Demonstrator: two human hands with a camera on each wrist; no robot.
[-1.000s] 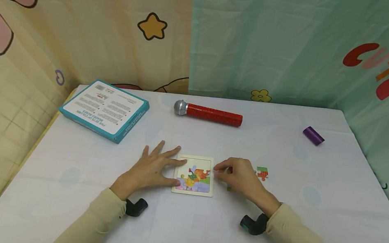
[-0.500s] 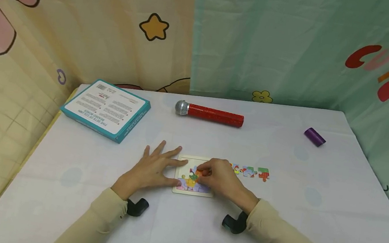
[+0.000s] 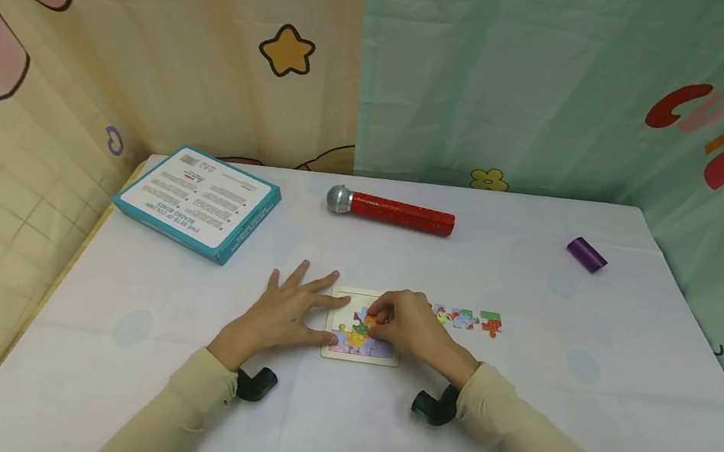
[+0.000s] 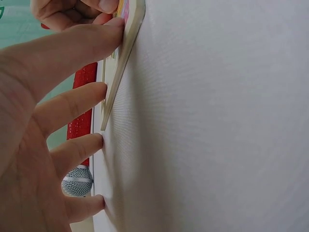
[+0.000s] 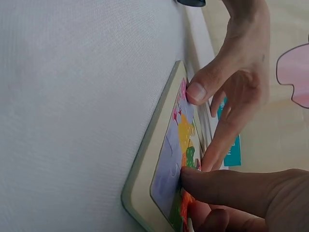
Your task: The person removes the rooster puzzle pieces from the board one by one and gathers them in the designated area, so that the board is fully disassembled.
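A small square jigsaw puzzle tray (image 3: pixel 333 355) with a pale frame lies on the table, partly filled with colourful pieces. My left hand (image 3: pixel 280 316) is spread at its left side; the thumb and index fingertip rest on the frame's left part. Over the tray's right half, my right hand (image 3: pixel 413 330) pinches an orange-red puzzle piece (image 5: pixel 187 199) between thumb and curled fingers, close against the fitted pieces. Its fingers hide part of the picture. The left wrist view shows the left thumb on the tray's edge (image 4: pixel 126 58), the other fingertips along the tabletop.
Several loose puzzle pieces (image 3: pixel 463 319) lie in a row right of the tray, partly behind the right hand. Farther back are a red toy microphone (image 3: pixel 398 213), a teal-and-white box (image 3: pixel 195 202) and a purple cylinder (image 3: pixel 586 254). Printed curtains (image 3: pixel 493 82) stand behind the table.
My right hand has moved left from beside the tray's right edge onto the puzzle, uncovering the loose pieces' row. Over the last half second it has barely shifted. The left hand has stayed put.
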